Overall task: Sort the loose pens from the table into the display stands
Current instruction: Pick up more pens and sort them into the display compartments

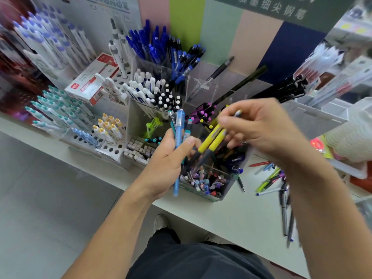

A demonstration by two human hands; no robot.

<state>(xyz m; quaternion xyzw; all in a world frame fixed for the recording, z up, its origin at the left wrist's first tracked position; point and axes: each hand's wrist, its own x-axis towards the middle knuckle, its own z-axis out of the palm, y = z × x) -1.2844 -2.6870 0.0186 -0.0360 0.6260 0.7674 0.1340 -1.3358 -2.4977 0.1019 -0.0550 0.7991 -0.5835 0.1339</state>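
Progress: midway, stands mostly stocked | left hand (167,164) grips bundle of blue pens (179,137) | right hand (259,127) pinches two yellow-barrelled pens (213,140) | loose mixed pens (273,182) remain on white table (231,214)

A: What can't you make out?
B: The right hand (259,127) is motion-blurred, so its hold on the yellow pens (213,139) is unclear. The left hand (167,164) covers the middle of the blue pen (178,150).
A: Anything else?
B: Loose pens (281,190) beneath the right forearm are smeared, partly hidden. The sign (281,7) above is cut off.
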